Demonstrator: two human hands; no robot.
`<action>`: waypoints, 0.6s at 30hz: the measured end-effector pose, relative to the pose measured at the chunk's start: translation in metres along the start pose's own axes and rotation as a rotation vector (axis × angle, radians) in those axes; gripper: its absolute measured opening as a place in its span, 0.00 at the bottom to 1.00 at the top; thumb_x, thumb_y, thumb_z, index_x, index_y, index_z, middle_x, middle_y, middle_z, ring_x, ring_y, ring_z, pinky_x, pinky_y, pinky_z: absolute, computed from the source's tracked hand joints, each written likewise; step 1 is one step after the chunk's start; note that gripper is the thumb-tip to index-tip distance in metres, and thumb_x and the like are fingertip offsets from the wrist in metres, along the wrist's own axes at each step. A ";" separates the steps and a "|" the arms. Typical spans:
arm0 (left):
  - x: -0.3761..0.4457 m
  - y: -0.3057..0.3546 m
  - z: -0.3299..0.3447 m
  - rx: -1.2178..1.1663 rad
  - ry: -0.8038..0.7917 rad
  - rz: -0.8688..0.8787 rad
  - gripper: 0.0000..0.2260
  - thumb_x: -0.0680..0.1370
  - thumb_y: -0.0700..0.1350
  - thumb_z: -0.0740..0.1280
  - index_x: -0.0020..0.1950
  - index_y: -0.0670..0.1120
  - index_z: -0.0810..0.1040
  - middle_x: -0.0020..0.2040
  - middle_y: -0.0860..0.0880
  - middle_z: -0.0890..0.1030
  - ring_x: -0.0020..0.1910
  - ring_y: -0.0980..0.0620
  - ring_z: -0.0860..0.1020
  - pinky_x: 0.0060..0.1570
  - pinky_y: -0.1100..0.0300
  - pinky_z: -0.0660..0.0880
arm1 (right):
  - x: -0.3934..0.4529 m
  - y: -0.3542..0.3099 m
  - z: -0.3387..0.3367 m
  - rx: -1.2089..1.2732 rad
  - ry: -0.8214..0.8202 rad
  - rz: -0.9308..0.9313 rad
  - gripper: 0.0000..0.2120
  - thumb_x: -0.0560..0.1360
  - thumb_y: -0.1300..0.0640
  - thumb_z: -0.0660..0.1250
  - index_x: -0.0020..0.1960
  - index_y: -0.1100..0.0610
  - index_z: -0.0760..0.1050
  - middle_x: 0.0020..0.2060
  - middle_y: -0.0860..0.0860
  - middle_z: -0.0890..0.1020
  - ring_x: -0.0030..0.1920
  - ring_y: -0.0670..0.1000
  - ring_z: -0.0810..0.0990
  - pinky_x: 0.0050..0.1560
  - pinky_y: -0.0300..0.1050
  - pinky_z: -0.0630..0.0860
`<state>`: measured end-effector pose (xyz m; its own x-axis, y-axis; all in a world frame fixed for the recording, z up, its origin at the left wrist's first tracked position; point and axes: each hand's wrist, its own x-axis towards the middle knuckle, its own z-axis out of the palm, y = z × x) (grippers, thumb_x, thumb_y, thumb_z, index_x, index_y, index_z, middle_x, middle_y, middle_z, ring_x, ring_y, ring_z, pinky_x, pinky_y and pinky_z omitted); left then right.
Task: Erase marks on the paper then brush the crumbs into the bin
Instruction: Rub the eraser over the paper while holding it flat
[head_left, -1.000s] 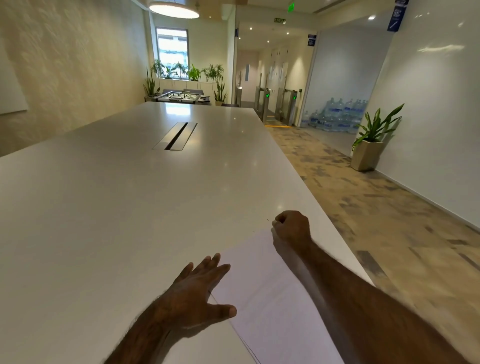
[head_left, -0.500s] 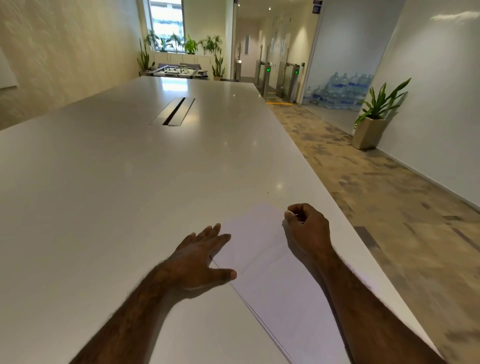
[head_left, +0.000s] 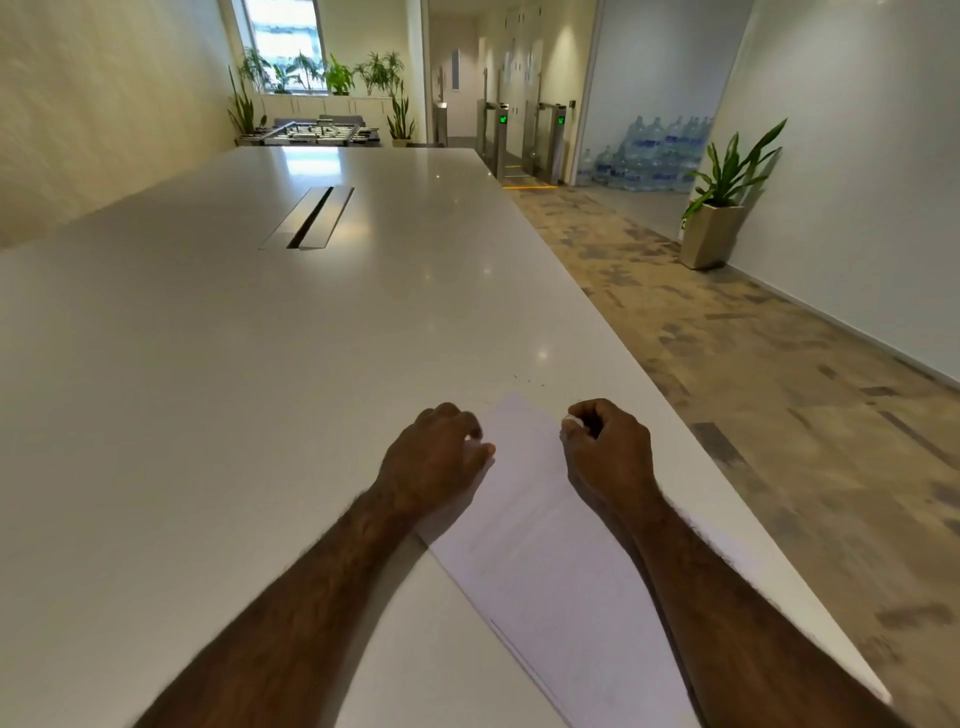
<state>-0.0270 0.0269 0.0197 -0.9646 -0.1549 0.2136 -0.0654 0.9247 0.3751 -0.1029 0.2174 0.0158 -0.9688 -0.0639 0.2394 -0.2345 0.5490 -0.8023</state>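
A white sheet of paper lies at an angle near the right edge of the long white table. My left hand rests on the paper's left edge with curled fingers pressing down. My right hand sits on the paper's far right part, fingers closed around a small white eraser that barely shows at the fingertips. A few dark crumbs lie on the table just beyond the paper's far corner. No bin is in view.
The table's right edge runs close beside the paper, with patterned carpet floor below. A cable slot is set in the table's middle. A potted plant stands by the right wall.
The camera tilted downward. My left hand slid forward along the paper's edge and curled its fingers. My right hand drew back from the paper's far corner onto the sheet.
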 end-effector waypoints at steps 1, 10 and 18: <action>0.006 0.000 0.007 -0.075 0.032 0.028 0.12 0.80 0.54 0.63 0.59 0.52 0.79 0.60 0.54 0.77 0.60 0.52 0.75 0.57 0.55 0.73 | 0.001 0.002 0.001 -0.021 -0.010 -0.009 0.09 0.76 0.57 0.69 0.55 0.58 0.80 0.46 0.50 0.82 0.45 0.46 0.76 0.49 0.34 0.67; 0.021 -0.002 0.031 0.033 -0.145 0.167 0.19 0.85 0.54 0.52 0.76 0.61 0.64 0.77 0.63 0.58 0.77 0.63 0.53 0.76 0.60 0.53 | 0.009 0.015 0.005 -0.121 -0.025 -0.235 0.08 0.73 0.59 0.71 0.51 0.59 0.82 0.47 0.53 0.84 0.47 0.50 0.81 0.51 0.37 0.72; 0.025 -0.004 0.036 0.028 -0.138 0.169 0.19 0.85 0.51 0.51 0.76 0.58 0.64 0.77 0.62 0.59 0.77 0.63 0.54 0.75 0.61 0.53 | 0.016 -0.009 0.015 -0.351 -0.178 -0.350 0.08 0.75 0.55 0.70 0.51 0.56 0.84 0.47 0.52 0.86 0.44 0.50 0.83 0.52 0.44 0.79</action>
<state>-0.0602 0.0321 -0.0088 -0.9881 0.0508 0.1453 0.0953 0.9432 0.3182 -0.1175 0.1986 0.0187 -0.8431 -0.4174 0.3390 -0.5351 0.7137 -0.4519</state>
